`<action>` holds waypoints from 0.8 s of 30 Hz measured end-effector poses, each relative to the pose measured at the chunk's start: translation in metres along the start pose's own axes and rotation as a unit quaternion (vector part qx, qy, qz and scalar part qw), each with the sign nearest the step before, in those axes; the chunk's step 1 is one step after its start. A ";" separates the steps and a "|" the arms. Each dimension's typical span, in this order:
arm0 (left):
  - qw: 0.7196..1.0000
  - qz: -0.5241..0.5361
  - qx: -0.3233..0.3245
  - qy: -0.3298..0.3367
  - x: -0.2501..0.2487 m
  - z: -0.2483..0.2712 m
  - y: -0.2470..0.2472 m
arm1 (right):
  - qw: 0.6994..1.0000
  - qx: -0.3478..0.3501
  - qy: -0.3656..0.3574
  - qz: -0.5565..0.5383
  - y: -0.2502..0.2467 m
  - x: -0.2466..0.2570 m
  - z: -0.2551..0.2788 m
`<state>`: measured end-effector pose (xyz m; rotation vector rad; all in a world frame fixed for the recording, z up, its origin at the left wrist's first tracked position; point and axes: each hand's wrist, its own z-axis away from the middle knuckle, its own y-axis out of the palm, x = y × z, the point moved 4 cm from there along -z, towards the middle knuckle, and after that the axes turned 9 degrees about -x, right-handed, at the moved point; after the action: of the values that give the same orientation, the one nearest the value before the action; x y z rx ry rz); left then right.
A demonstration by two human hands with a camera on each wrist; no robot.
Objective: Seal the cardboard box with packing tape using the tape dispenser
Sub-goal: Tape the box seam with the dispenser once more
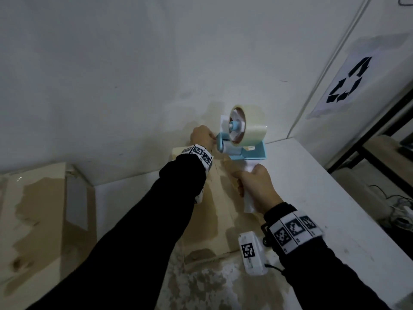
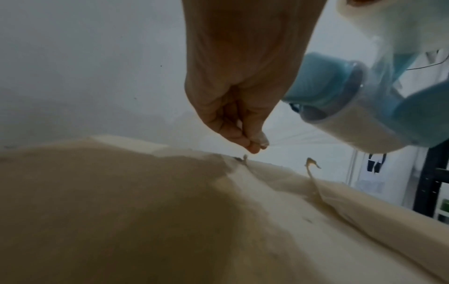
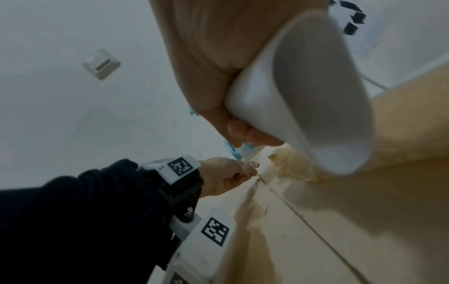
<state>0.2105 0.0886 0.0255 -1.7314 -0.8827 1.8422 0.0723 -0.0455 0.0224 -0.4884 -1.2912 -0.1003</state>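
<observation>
A worn cardboard box (image 1: 214,211) lies on the white table, its top seam running away from me. My right hand (image 1: 257,189) grips the white handle of a blue tape dispenser (image 1: 243,142) carrying a roll of clear tape (image 1: 248,128), held above the box's far end. My left hand (image 1: 202,138) is at the dispenser's front roller; in the left wrist view its thumb and fingers (image 2: 252,143) pinch the clear tape end just above the box's far edge (image 2: 243,163). In the right wrist view the handle (image 3: 303,100) fills the frame, with my left hand (image 3: 230,176) beyond it.
The white table (image 1: 312,175) stands against a white wall. A second worn cardboard box (image 1: 40,209) stands at the left. A recycling sign (image 1: 348,83) hangs on the wall at right, with a dark metal frame (image 1: 368,139) and cables (image 1: 400,206) below it.
</observation>
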 end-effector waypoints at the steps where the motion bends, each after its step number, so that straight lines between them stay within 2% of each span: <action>1: 1.000 0.001 -0.001 0.003 -0.001 -0.001 0.001 | 1.000 -0.004 0.000 -0.004 -0.001 0.000 0.000; 9: 0.999 -0.027 -0.015 0.029 0.003 -0.015 0.005 | 1.000 -0.015 -0.004 -0.022 -0.002 -0.001 0.008; 18: 0.997 -0.044 0.028 0.061 0.019 -0.037 0.001 | 0.991 0.006 0.082 -0.101 0.012 -0.003 -0.001; 24: 0.994 -0.054 0.030 0.093 0.020 -0.046 0.000 | 0.993 0.006 0.068 -0.096 0.021 0.002 -0.005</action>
<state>0.2545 0.1092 0.0117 -1.7510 -0.8211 1.5928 0.0846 -0.0290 0.0169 -0.3404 -1.2025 -0.2808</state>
